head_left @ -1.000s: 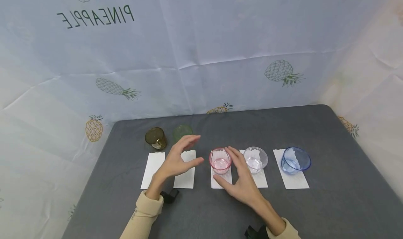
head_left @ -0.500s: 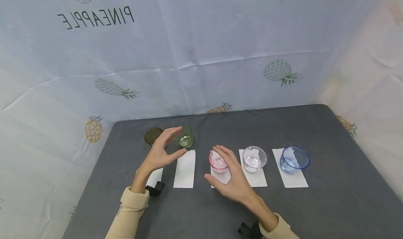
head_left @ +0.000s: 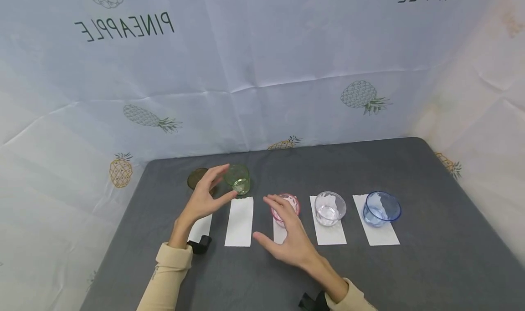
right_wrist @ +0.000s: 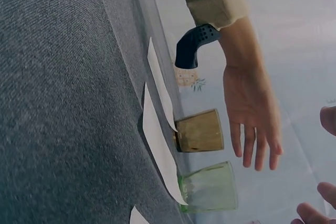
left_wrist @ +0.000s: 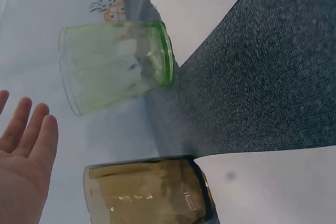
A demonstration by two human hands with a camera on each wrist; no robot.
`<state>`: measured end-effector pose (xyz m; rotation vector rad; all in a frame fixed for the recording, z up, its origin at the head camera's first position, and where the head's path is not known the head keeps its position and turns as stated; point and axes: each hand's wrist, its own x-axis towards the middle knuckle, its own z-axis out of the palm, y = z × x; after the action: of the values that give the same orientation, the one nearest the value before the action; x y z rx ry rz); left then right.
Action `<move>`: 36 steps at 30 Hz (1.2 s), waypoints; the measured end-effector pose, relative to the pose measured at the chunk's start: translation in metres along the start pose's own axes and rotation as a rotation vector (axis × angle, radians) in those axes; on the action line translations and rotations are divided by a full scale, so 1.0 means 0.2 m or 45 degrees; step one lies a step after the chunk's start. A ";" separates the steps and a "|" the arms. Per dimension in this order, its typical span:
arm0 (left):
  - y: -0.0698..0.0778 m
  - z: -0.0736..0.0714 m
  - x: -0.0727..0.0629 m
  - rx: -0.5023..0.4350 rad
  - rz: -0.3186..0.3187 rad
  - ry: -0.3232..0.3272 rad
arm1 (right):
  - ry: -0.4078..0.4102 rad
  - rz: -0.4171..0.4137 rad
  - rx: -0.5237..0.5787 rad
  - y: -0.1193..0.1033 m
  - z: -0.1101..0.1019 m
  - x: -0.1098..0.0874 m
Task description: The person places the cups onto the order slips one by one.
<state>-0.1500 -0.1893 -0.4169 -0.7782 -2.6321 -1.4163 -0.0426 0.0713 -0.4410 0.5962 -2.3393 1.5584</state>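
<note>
Well, the green glass (head_left: 239,180) stands near the table's (head_left: 451,256) far edge, the brown glass (head_left: 197,178) nearer its left corner; my left hand (head_left: 203,202) hovers beside both, my right hand (head_left: 290,242) by the pink glass (head_left: 294,203), thumbs spread from fingers.

Upright green glass (left_wrist: 118,66) beside brown glass (left_wrist: 149,191)

At lower left of my head feed I see a beige left sleeve (head_left: 163,281), turned back into a broad, creased cuff (head_left: 175,257), with dark lettering (head_left: 154,272) too small for me to read. A matching right sleeve (head_left: 350,297) shows at bottom, right of centre. Each wrist wears a black unit; in my right wrist feed, the left unit (right_wrist: 190,47) is bent and angular, with rows of small dots. The left hand (head_left: 203,202) and right hand (head_left: 292,243) are bare.
</note>
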 end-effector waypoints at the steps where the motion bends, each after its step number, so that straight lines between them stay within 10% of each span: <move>1: 0.00 -0.01 0.00 -0.002 -0.011 -0.001 | -0.002 -0.005 0.003 0.00 0.01 0.00; 36: -0.08 -0.05 0.21 0.205 -0.095 -0.328 | -0.250 0.047 -0.178 0.09 0.30 0.01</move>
<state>-0.1952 -0.1880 -0.4127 -0.9073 -2.9511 -1.1692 -0.0524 0.0215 -0.4791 0.7047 -2.5916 1.3928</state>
